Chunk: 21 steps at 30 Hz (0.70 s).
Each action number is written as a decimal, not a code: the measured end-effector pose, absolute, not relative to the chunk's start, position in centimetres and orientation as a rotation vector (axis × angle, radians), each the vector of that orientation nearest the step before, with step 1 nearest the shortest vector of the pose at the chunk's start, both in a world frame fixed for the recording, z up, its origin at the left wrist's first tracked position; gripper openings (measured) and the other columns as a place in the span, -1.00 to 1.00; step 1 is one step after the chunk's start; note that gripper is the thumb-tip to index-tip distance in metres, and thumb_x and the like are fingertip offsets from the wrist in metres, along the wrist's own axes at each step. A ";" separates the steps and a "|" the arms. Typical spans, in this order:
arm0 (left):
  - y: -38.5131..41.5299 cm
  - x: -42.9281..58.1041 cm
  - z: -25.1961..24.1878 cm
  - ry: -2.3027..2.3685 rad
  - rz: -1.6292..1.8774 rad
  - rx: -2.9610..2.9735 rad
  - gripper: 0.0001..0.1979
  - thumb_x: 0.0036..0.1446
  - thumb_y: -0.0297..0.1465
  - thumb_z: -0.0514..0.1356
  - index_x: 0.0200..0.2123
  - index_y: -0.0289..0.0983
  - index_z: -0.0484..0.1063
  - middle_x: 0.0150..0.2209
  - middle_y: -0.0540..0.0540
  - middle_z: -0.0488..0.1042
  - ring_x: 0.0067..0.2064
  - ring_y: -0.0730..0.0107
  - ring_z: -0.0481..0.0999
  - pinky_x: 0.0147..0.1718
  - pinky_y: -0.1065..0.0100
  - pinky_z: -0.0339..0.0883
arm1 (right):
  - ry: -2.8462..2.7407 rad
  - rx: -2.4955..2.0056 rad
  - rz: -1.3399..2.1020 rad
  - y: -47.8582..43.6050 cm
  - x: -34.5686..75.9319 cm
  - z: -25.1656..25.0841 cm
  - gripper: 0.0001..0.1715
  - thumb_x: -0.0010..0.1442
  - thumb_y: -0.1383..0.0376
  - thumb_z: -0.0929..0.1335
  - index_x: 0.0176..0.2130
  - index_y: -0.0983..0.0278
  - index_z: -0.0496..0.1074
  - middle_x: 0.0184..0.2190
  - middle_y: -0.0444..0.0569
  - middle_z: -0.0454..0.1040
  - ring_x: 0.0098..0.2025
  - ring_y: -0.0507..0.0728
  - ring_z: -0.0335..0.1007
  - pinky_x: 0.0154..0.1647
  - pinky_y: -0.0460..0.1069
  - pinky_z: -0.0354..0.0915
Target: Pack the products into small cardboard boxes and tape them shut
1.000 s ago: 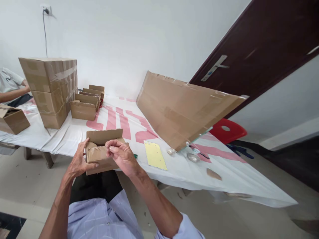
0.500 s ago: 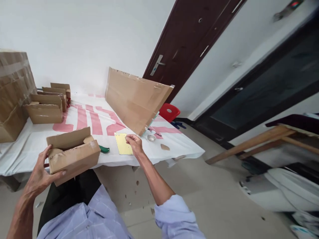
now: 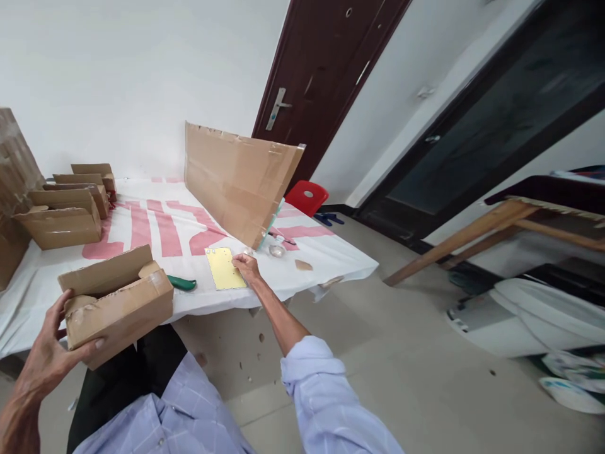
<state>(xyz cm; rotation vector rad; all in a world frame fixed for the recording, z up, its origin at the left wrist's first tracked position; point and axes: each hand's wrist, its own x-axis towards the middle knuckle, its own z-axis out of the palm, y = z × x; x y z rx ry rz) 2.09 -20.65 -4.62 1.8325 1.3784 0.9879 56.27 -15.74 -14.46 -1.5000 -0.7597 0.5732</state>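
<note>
Box stack (image 3: 15,165) partly beyond view

Matt cardboard box (image 3: 123,316), glossy plastic chair (image 3: 306,205)

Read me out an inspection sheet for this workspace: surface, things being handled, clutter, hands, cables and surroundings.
Surface: white cloth with pink markings, wrinkled.
Things handled: open cardboard box at the near edge; yellow sheet lying flat.
Clutter: green object between box and sheet; brown scrap to the right; open boxes at far left; large cardboard panel standing slanted beyond the sheet.
Hands: left hand grips the box's left end; right hand is at the sheet's right edge, grasp unclear.
Cables: nothing seen for certain.
Surroundings: dark red door, red seat, white tub.
</note>
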 end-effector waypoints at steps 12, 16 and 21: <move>-20.4 2.3 -4.5 1.402 0.999 1.805 0.21 -0.16 -0.01 0.54 0.50 0.08 0.05 0.44 -0.18 0.28 0.32 -0.22 0.47 0.20 -0.15 0.54 | -0.697 -1.537 0.451 -18.5 60.2 -14.8 -0.65 -0.19 0.07 0.53 -0.48 0.23 0.45 -0.58 -0.12 0.46 -0.49 0.09 0.32 -0.42 0.00 0.29; -20.5 2.1 -4.5 1.413 0.966 1.825 0.20 -0.14 0.02 0.55 0.50 0.09 0.04 0.43 -0.16 0.29 0.32 -0.21 0.48 0.16 -0.13 0.57 | -0.718 -1.517 0.367 -16.9 61.1 -13.4 -0.73 -0.15 0.11 0.49 -0.49 0.22 0.44 -0.55 -0.09 0.50 -0.40 0.12 0.35 -0.33 0.02 0.32; -20.9 2.4 -4.3 1.440 1.014 1.805 0.19 -0.17 0.08 0.55 0.48 0.17 0.08 0.39 -0.10 0.35 0.24 -0.21 0.54 0.11 -0.18 0.60 | -0.762 -1.520 0.310 -14.7 62.1 -12.8 -0.84 -0.12 0.19 0.43 -0.48 0.21 0.45 -0.50 -0.06 0.55 -0.34 0.14 0.40 -0.28 0.01 0.33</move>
